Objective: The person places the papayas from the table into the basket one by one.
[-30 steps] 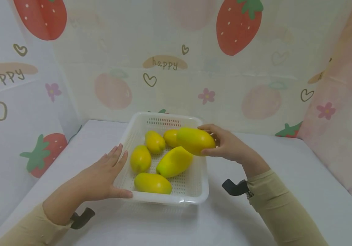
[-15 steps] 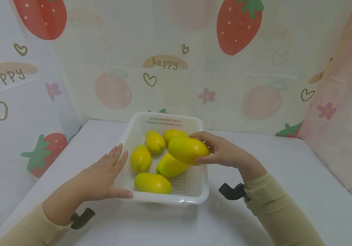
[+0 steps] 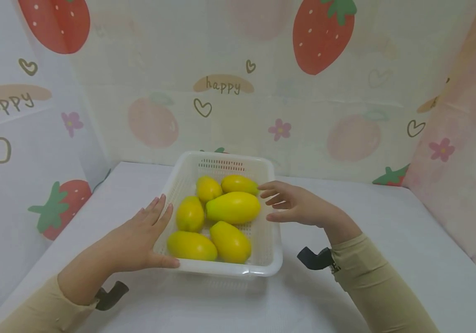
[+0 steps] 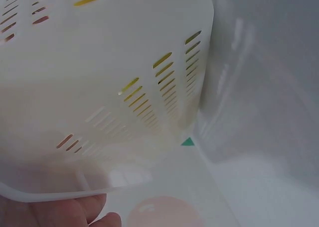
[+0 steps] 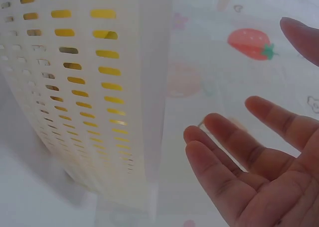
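A white plastic basket (image 3: 221, 268) holds several yellow, mango-like fruits with greenish tips. One such fruit (image 3: 233, 208) lies across the middle, and another (image 3: 230, 243) sits in front of it, beside a front-left fruit (image 3: 192, 246). My left hand (image 3: 131, 247) rests along the left rim with straight fingers, its thumb on the front rim. In the left wrist view, fingertips (image 4: 89, 207) show at the rim's outer side. At the right rim, my right hand (image 3: 300, 203) is spread and holds nothing; its fingers (image 5: 229, 137) stand apart from the basket wall in the right wrist view.
The basket stands on a white-covered table (image 3: 387, 259). Behind it and at both sides hang curtains (image 3: 238, 120) printed with strawberries, hearts and flowers. A black wrist mount (image 3: 314, 258) sticks out from the right sleeve, and another (image 3: 112, 296) from the left.
My right hand has let go of its fruit, which now lies mid-basket. The fruit beneath it has shifted toward the front and pushed the front one left. My left hand has not moved.
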{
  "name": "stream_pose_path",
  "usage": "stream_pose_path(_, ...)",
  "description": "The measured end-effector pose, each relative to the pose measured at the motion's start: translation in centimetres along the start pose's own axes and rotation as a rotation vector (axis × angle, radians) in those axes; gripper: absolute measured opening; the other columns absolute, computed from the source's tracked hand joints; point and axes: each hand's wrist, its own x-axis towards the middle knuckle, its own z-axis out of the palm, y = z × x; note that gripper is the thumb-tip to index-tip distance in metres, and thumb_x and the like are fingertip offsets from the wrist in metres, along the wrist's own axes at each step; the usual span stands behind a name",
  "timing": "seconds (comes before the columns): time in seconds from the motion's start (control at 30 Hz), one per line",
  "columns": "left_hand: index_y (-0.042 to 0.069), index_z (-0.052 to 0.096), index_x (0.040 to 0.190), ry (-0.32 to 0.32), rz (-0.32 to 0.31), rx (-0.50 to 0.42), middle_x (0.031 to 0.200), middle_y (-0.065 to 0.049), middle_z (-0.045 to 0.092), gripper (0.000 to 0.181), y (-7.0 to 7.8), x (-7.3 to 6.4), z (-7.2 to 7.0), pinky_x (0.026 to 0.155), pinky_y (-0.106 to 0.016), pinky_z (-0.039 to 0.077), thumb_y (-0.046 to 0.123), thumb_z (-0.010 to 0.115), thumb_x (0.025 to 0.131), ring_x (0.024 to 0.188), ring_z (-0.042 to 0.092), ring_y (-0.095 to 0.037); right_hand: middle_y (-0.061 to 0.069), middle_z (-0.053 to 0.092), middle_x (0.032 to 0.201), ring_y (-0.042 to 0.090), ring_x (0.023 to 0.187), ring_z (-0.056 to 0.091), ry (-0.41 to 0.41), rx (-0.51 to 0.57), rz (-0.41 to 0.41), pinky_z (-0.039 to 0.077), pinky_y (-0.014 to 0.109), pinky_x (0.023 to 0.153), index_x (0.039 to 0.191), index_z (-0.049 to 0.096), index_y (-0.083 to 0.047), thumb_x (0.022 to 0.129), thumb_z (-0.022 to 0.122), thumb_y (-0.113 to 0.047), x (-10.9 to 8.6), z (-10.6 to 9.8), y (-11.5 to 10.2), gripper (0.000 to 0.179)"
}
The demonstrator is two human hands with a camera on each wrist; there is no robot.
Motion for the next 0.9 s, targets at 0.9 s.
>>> stream_pose_path(0.9,0.012,0.016,0.147,-0.107,-0.044,0.012,0.151,-0.020,-0.001,0.119,0.0,0.3,-1.2,0.105,-0.062,0.000,0.085,0.046,0.059,0.138,0.002,-0.039,0.007,0.050,0.130,0.025,0.118,0.047,0.199,-0.334,0.068,0.040,0.048,0.096,0.137,0.040,-0.020,0.086,0.063,-0.035,-1.3,-3.2,3.0,0.058)
